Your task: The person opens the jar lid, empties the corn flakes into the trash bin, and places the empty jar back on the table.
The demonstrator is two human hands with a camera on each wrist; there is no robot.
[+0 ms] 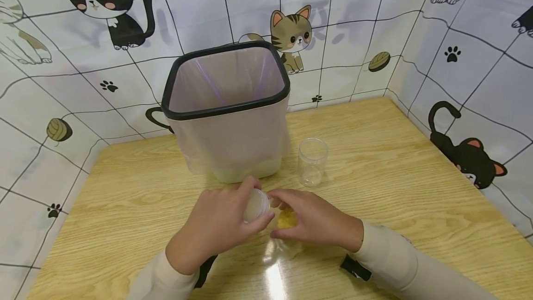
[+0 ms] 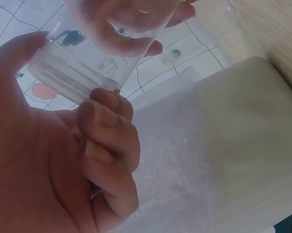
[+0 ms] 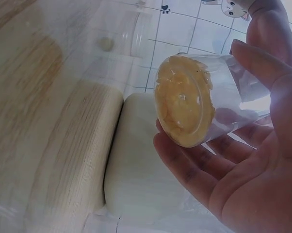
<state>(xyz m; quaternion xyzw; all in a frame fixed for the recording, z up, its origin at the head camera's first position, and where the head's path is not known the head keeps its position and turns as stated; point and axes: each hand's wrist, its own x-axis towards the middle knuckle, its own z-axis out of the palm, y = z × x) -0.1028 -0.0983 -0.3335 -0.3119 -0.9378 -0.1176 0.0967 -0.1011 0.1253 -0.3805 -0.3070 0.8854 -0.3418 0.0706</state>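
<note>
My right hand (image 1: 318, 219) holds a clear plastic jar (image 3: 228, 92), fingers along one side and thumb on the other. Yellow stuff (image 1: 287, 218) covers the inside of its base; what it is I cannot tell. At the jar's other end, my left hand (image 1: 220, 216) grips a clear ribbed lid (image 2: 71, 75) between thumb and curled fingers. The lid sits at the jar's mouth; whether it is screwed tight does not show. The jar lies tilted above the table, its lidded end toward the left hand.
A bin (image 1: 233, 142) with a black rim and a pale bag liner stands just beyond the hands. To its right is a second clear jar (image 1: 312, 163), upright and without a lid. The wooden table (image 1: 374, 152) meets cat-patterned walls (image 1: 354, 50) at the back and sides.
</note>
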